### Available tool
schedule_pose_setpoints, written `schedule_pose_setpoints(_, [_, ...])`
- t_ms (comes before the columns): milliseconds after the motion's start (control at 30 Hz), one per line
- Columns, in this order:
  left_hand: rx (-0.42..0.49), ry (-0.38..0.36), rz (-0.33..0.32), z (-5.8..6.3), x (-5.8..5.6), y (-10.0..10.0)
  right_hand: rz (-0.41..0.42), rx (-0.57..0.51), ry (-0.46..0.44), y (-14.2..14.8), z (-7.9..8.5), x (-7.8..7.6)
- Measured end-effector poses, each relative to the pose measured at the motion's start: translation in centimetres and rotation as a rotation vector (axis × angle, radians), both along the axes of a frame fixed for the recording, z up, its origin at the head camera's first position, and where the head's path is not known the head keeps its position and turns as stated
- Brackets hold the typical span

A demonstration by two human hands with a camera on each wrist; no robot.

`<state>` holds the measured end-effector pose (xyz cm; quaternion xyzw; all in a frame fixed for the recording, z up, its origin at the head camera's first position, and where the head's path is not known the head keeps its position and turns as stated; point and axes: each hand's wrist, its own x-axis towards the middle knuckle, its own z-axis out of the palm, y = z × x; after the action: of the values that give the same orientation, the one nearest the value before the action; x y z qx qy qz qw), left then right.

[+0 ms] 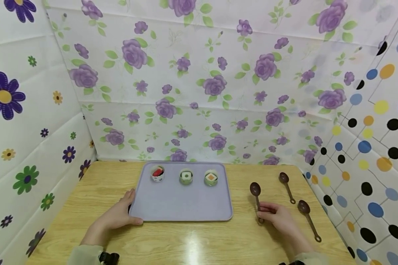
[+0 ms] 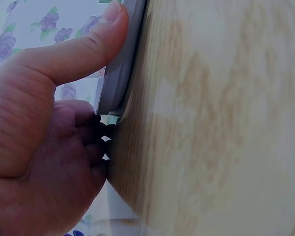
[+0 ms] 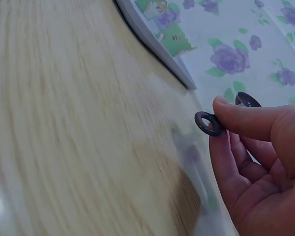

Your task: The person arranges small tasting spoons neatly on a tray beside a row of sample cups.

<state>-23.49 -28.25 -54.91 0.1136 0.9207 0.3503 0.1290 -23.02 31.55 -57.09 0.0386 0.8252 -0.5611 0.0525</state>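
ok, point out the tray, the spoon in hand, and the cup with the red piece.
Tray [image 1: 181, 200]: head view, bare middle.
Held spoon [image 1: 255, 189]: head view, bowl.
Cup [image 1: 157, 179]: head view, front wall.

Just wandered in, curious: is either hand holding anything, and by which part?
The right hand pinches a brown spoon by its handle, near the ring end. The left hand touches the tray at its near left corner, without a clear grip.

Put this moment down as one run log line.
left grip: touching tray at near-left corner; right grip: pinching brown spoon by handle; on tray: three small round items; table, right side: two other spoons
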Motion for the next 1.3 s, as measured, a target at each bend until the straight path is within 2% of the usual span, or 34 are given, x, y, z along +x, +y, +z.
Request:
schedule_pose_setpoints(233, [-0.011,0.012,-0.003,-0.1,0.0,-0.1,0.034,-0.107,-0.014,-2.6,0.1,-0.7])
schedule_pose_setpoints(533, [-0.008,0.028,-0.01,-0.2,-0.1,-0.1,0.068,-0.175,-0.012,-6.4,0.2,-1.4])
schedule_pose_setpoints(733, [-0.018,0.029,-0.008,-0.2,0.0,-0.3,0.082,-0.277,-0.018,-10.6,0.6,-2.2])
schedule_pose_setpoints(933, [-0.009,0.022,-0.011,-0.2,0.0,0.0,0.109,-0.269,-0.012,-15.3,1.4,-2.2])
schedule_pose_setpoints(1300, [-0.01,0.032,-0.015,-0.1,0.1,-0.1,0.174,-0.312,0.003,-23.0,1.2,-2.7])
